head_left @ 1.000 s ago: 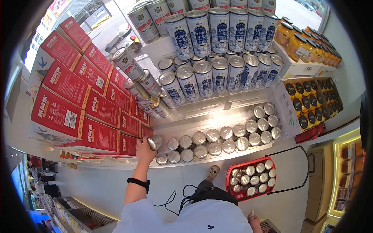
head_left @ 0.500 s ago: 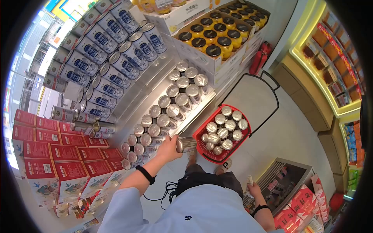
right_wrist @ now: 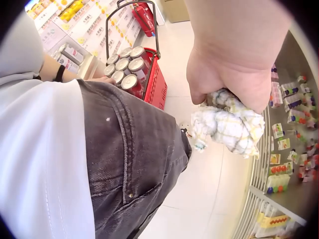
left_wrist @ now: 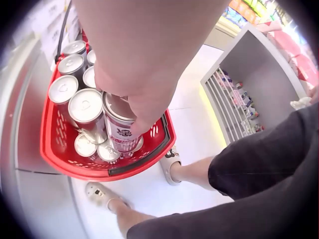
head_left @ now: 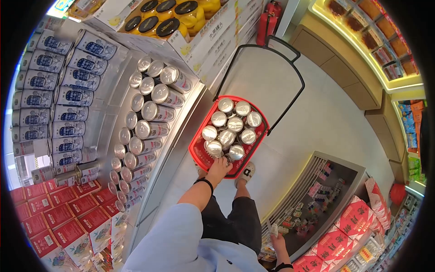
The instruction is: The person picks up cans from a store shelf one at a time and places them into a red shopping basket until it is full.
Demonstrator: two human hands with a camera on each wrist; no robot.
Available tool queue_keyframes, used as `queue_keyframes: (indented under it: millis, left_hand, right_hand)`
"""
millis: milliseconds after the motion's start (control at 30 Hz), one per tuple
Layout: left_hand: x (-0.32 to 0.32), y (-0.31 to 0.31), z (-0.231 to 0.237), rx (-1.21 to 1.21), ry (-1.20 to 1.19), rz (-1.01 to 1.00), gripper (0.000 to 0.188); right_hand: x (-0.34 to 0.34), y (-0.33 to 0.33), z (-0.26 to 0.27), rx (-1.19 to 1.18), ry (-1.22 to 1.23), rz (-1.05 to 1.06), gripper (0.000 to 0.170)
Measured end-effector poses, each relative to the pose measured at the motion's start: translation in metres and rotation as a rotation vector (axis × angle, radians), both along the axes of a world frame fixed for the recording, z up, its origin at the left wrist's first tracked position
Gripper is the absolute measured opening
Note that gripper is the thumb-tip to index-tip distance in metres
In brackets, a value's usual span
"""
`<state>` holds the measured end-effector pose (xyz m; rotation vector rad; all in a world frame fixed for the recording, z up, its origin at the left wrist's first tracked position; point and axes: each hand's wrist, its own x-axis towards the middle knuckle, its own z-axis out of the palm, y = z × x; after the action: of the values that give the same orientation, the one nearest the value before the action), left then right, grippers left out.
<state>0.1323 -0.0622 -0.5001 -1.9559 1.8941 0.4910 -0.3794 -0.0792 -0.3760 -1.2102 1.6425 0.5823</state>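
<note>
Low inside a red shopping basket [left_wrist: 46, 134], my left hand [head_left: 220, 168] grips a silver-topped can [left_wrist: 121, 132] by its upper end. The can stands tilted near the basket's near end, beside other cans [left_wrist: 85, 105] of the same kind. Several more can tops [head_left: 235, 123] fill the rest of the basket, some at different heights. At my right side, my right hand [right_wrist: 232, 74] holds a crumpled checked cloth [right_wrist: 230, 124], clear of the basket.
Rows of cans [head_left: 148, 129] stand on the shelf left of the basket. The basket's black handle [head_left: 302, 84] leans out over the floor. Boxed fruit jars [head_left: 168, 28] and a red fire extinguisher [head_left: 267, 25] are beyond. An open-topped cooler [head_left: 358, 168] stands at right.
My left hand has carried the can from the shelf's end by the red boxes across to the basket and lowered it in. The head view has turned rightward. My right hand keeps the cloth.
</note>
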Motion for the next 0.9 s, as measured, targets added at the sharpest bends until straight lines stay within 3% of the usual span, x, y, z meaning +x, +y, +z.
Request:
queue_keyframes:
  millis: [133,333,433,567,667,733,800,867,900]
  left_hand:
    - [0.005,-0.02,-0.031,0.142,0.006,0.191,0.05]
    - [0.007,-0.023,-0.073,-0.047,-0.076,0.262,0.046]
    - [0.002,-0.029,-0.095,-0.045,-0.082,0.31,0.044]
    - [-0.001,-0.03,-0.089,0.008,-0.067,0.359,0.044]
    - [-0.004,-0.02,-0.084,-0.131,-0.013,0.414,0.041]
    - [0.009,-0.027,-0.054,0.071,0.253,0.567,0.031]
    - [0.052,-0.022,0.011,0.105,0.586,0.582,0.036]
    - [0.096,0.0,0.082,0.028,0.815,0.736,0.045]
    - [0.12,0.019,0.121,-0.03,0.818,0.773,0.047]
  right_hand:
    - [-0.007,0.02,-0.01,0.08,-0.05,-0.142,0.033]
    - [-0.018,0.048,-0.048,0.136,-0.07,-0.101,0.03]
    - [0.023,0.029,-0.025,0.172,-0.036,-0.061,0.03]
    - [0.062,0.004,-0.01,0.118,0.029,0.072,0.036]
    - [0.09,-0.011,-0.006,0.183,0.025,-0.032,0.031]
    - [0.069,-0.013,-0.034,0.151,-0.035,0.016,0.03]
    - [0.082,-0.028,-0.042,0.156,-0.073,0.02,0.031]
    - [0.109,-0.048,-0.042,0.085,-0.053,0.254,0.034]
    - [0.101,-0.054,-0.063,0.062,-0.106,0.223,0.033]
